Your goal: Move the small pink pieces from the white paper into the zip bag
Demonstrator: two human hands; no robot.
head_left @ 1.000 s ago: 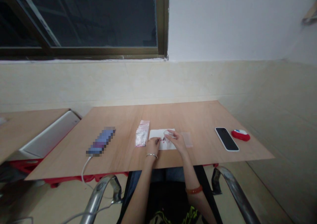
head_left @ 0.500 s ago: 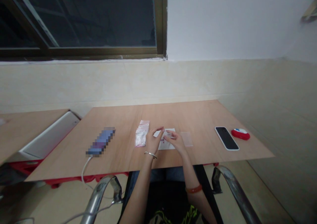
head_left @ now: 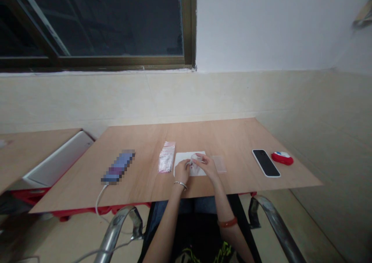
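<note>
My right hand (head_left: 208, 165) pinches a clear, thin, rounded piece (head_left: 196, 156) that looks like see-through plastic; its exact kind is too small to tell. Close beside it, my left hand (head_left: 182, 171) is low over a white sheet (head_left: 199, 172), fingers curled and their tips together near the clear piece. What those fingertips hold, if anything, cannot be made out. Tiny dark red bits (head_left: 191, 164) show on the sheet between the hands. Left of the sheet lies a pile of small clear zip bags (head_left: 166, 158), and a flat clear bag (head_left: 219, 164) rests at its right.
On the wooden table (head_left: 232, 135) a black-screened phone (head_left: 266, 163) and a red and white object (head_left: 282, 158) lie to the right. A blurred-out device (head_left: 118, 167) with a white cable (head_left: 100, 197) lies on the left. Metal chair arms flank my lap.
My left hand has come down and nearer to me, its fingers now curled over the sheet, uncovering the sheet's left part. My right hand has stayed almost in place with the clear piece.
</note>
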